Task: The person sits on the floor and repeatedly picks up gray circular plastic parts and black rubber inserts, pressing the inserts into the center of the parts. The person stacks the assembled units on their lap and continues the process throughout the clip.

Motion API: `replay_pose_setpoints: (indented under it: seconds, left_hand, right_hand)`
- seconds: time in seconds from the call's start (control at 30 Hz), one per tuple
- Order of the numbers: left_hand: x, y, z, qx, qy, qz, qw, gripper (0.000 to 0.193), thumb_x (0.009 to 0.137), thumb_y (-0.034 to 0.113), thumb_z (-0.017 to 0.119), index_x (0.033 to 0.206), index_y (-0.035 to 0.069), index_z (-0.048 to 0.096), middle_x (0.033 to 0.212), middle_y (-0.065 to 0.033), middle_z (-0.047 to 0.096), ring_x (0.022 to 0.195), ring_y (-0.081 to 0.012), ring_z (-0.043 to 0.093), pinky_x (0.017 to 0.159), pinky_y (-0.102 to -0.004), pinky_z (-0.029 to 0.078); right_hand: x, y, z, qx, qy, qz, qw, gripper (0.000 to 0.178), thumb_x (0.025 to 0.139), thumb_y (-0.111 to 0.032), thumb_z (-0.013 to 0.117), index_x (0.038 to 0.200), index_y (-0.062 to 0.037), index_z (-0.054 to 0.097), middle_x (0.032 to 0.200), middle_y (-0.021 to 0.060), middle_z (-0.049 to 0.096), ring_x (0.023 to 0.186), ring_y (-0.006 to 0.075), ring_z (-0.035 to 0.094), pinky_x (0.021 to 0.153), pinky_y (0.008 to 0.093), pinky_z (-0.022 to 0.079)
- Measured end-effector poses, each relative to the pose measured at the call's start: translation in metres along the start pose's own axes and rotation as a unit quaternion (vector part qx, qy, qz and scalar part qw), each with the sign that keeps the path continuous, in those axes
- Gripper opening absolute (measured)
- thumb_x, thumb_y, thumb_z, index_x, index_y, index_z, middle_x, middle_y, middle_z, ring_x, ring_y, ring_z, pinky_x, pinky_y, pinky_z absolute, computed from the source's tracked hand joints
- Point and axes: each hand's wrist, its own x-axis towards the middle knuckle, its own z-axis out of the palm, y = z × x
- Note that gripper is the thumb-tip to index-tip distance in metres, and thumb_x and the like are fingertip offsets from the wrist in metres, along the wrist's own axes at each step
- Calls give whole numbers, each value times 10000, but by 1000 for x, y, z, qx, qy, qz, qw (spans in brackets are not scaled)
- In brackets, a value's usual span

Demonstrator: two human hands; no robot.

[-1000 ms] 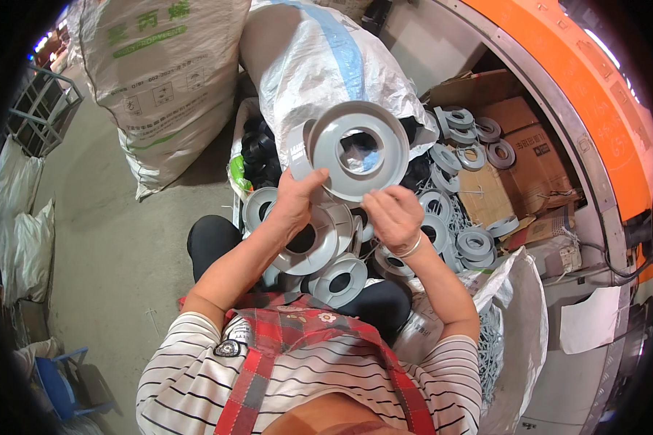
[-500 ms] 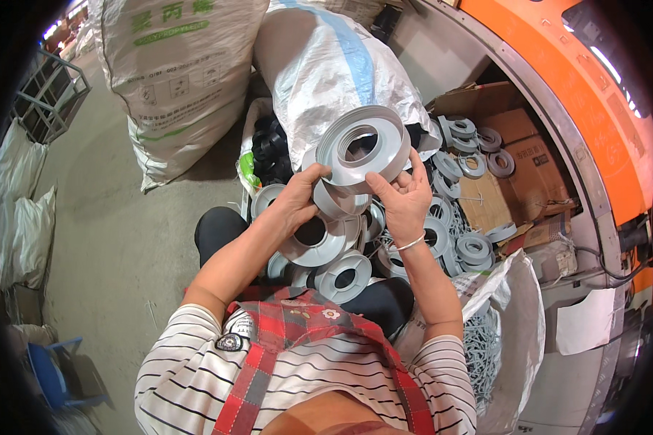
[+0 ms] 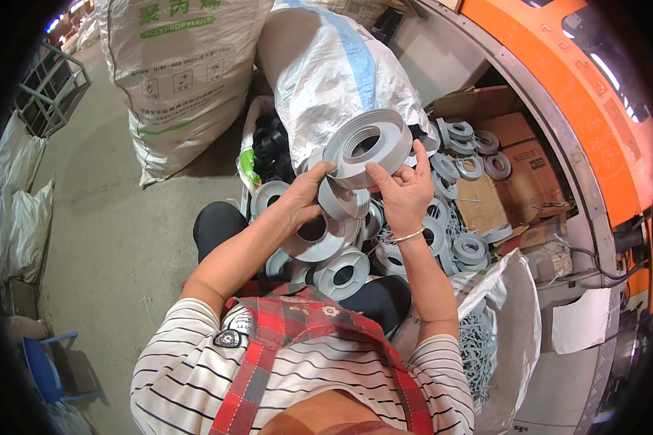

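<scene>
Grey ring (image 3: pixel 389 147), one, flanged, with concentric ridges round its bore; held up at chest level, tilted, above the pile. Clock taken about this ring, twelve at the top of the view. Judged light, stiff moulded plastic; smooth, so liable to slip under a fingertip hold; the thin wall may flex or scuff if squeezed. Best taken by the outer wall, thumb on the near side, fingers behind.

Right hand (image 3: pixel 406 194), five o'clock: gripping the ring, thumb on the near wall, index finger extended up along the side.

Left hand (image 3: pixel 302 197), eight o'clock: closed on the second grey ring (image 3: pixel 334 202), which overlaps the first from below at seven; whether the two rings touch cannot be told.

Grey rings, piled (image 3: pixel 328 249), seven o'clock, below the hands; likely similar in handling.

Black parts (image 3: pixel 274 141), nine o'clock, bagged.

Printed white sack (image 3: pixel 189 90), ten o'clock, upright.

Blue-striped white sack (image 3: pixel 319 65), twelve o'clock, bulging.

Cardboard (image 3: pixel 527 174), three o'clock, with further grey rings (image 3: pixel 470 249) at four to five.

Open white bag (image 3: pixel 519 319), five o'clock, containing thin grey strips (image 3: pixel 477 351).
</scene>
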Motion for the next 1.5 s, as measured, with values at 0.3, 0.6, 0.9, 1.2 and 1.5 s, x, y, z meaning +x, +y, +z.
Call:
replay_pose_setpoints:
  seconds: [0.3, 0.6, 0.9, 1.2, 1.5]
  left_hand:
    - [13, -1, -5, 15, 9, -21, 1000, 348, 955, 315, 499, 1124, 16, 552, 936, -125, 633, 781, -222, 632, 713, -410, 554]
    - [22, 23, 2, 41, 10, -113, 993, 364, 899, 320, 587, 1051, -10, 589, 910, -141, 641, 780, -247, 634, 751, -444, 553]
    - [30, 37, 13, 132, 22, -100, 986, 305, 874, 256, 634, 1011, -13, 598, 848, -138, 636, 704, -238, 639, 633, -402, 587]
    - [48, 31, 13, 158, 20, -104, 982, 338, 914, 320, 584, 1021, -1, 600, 787, -121, 637, 598, -186, 608, 546, -339, 560]
    - [68, 23, 16, 188, 28, -99, 977, 369, 938, 363, 556, 1045, 13, 604, 788, -104, 643, 554, -157, 598, 504, -275, 541]
  right_hand:
    - [-3, -3, 15, -94, -2, -68, 993, 834, 791, -41, 751, 1412, 88, 211, 816, 113, 676, 676, 111, 649, 597, 227, 533]
    - [-11, 12, 15, -108, -11, -141, 984, 797, 819, -20, 714, 1420, 79, 199, 818, 126, 676, 676, 120, 658, 586, 220, 523]
    - [-12, 17, 4, -65, 11, -106, 992, 803, 822, 6, 703, 1429, 76, 182, 900, 133, 674, 760, 106, 644, 637, 201, 510]
    - [-5, 30, -14, -8, 45, -46, 998, 786, 830, 5, 694, 1425, 89, 188, 851, 117, 661, 712, 112, 644, 635, 215, 524]
    - [4, 37, -28, 8, 64, -27, 998, 707, 866, 34, 631, 1419, 80, 194, 858, 178, 637, 699, 221, 670, 614, 311, 593]
